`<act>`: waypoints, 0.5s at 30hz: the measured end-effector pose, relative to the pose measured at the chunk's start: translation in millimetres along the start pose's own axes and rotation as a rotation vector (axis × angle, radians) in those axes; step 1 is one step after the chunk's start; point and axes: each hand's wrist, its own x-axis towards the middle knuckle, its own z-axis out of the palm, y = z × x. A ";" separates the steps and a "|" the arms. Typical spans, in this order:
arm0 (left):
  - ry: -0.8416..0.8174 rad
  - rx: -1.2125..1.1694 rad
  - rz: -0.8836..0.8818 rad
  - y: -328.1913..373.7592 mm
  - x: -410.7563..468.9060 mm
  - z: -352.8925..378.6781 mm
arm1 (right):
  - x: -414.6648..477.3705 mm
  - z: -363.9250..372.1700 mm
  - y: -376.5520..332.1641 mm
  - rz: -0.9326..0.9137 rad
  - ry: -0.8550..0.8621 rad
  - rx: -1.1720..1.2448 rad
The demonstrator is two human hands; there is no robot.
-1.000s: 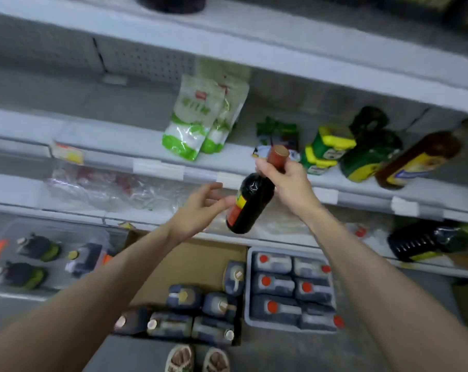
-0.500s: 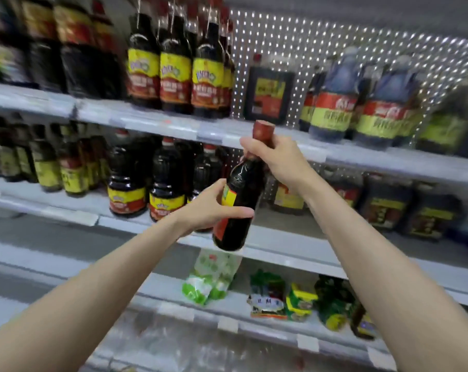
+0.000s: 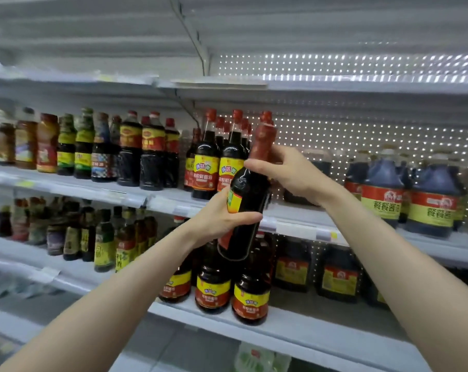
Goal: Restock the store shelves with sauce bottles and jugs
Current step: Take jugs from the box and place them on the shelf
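Observation:
I hold a dark sauce bottle (image 3: 250,200) with a red cap and a yellow-red label, tilted, in front of the shelves. My right hand (image 3: 291,173) grips its neck just below the cap. My left hand (image 3: 222,217) wraps round its body at the label. Right behind it, matching red-capped bottles (image 3: 206,167) stand in a group on the upper shelf (image 3: 294,213). To the right of that group the shelf shows a gap before the big jugs (image 3: 431,200).
More matching bottles (image 3: 250,299) stand on the lower shelf (image 3: 308,331). Assorted sauce bottles (image 3: 130,151) fill the upper shelf's left side, and smaller ones (image 3: 104,242) the shelf below. Dark jugs (image 3: 337,280) sit lower right. A white perforated back panel (image 3: 361,135) lies behind.
My view has swung up from the floor crates to the higher shelves. The bottle has risen with both hands, and my left hand has closed round its body.

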 end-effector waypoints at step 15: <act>-0.113 -0.010 0.083 -74.5 76.5 -207.2 | 162.3 147.9 -5.3 0.011 0.282 0.126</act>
